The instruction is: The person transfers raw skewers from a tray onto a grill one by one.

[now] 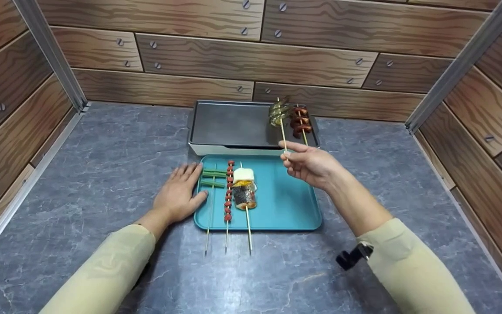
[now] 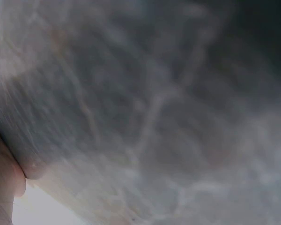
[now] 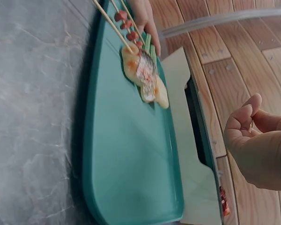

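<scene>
My right hand (image 1: 310, 165) pinches the lower part of a wooden stick. At its top is a skewer of translucent greenish-brown food (image 1: 279, 114), held over the right part of the dark griddle (image 1: 233, 124). Just right of it, a skewer of reddish-brown curled pieces (image 1: 301, 122) lies on the griddle. My left hand (image 1: 179, 192) lies flat with fingers straight, at the left rim of the teal tray (image 1: 286, 209). Beside its thumb are a skewer of green stalks (image 1: 213, 185), a skewer of small red pieces (image 1: 228, 192) and a skewer of white and silvery-skinned pieces (image 1: 244, 192).
The griddle's pale front wall (image 1: 242, 151) stands right behind the tray, on a grey marbled tabletop (image 1: 137, 131). Wood-patterned panels (image 1: 251, 52) close off the back and sides. Three stick ends reach past the tray's front rim.
</scene>
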Demonstrator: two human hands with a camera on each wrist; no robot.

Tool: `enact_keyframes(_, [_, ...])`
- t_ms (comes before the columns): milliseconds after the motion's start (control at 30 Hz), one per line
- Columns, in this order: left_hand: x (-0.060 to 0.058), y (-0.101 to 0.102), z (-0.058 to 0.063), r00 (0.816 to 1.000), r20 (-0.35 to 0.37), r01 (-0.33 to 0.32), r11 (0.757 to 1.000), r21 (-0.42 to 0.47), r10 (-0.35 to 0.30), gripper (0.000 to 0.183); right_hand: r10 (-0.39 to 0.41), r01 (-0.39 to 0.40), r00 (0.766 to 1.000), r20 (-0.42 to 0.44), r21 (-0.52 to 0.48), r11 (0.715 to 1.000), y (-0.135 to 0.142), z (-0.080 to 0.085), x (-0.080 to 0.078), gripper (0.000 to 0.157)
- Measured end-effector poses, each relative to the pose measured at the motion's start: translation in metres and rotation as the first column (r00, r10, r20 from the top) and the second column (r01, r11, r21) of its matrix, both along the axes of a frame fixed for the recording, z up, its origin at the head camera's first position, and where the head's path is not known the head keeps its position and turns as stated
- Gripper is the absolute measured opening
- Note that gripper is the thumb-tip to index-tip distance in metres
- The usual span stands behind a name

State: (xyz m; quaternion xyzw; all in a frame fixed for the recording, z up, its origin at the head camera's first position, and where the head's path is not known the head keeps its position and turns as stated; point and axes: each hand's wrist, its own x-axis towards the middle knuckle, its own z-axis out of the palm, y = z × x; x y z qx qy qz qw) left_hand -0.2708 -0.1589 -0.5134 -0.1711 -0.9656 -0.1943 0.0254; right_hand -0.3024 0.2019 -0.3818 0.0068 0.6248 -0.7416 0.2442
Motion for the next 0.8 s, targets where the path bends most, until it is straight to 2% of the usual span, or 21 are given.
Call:
enact_keyframes(300, [0.000,0.001,0.001,1.000,0.001,-0.006,1.000,-0.008,0.006,0.082,-0.013,0.013,0.999,0.033,-0.014,1.000,0.000,-0.012,-0.022,0.058])
enact_keyframes(800, [-0.002,0.000,-0.002,1.000,-0.002,-0.005,1.000,-0.004,0.005,0.083,-0.052,0.054,0.993,0.102,-0.015,0.998,-0.013,-0.021,-0.038,0.056])
